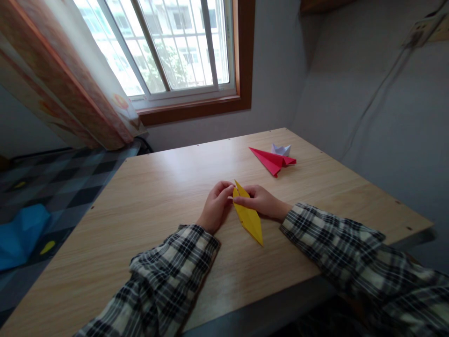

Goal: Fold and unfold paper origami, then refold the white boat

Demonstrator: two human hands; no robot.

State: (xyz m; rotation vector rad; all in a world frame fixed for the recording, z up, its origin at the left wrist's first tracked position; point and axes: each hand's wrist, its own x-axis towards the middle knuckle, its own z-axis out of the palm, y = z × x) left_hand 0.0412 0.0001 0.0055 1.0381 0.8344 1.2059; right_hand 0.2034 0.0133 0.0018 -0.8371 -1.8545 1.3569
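Paper, yellow and folded into a long narrow diamond (248, 216) with sharp points at both ends, lies flat near the middle of the desk (157, 196), its long axis running from about 11 o'clock to 5 o'clock. The left hand (214, 206) rests curled at the shape's 9 o'clock side, fingertips pinching its upper edge; the right hand (261, 201) lies at 3 o'clock, fingers pressed flat on the same upper part. Both sleeves are black-and-white plaid flannel. No writing or label can be read anywhere. The desk is pale wood-grain laminate, smooth, with small screw heads near its edges. At 1 o'clock from the hands, well apart, sits a red paper dart (271, 160), pointed and creased, and just beyond it, touching or nearly so, a small white folded paper boat (281, 149).
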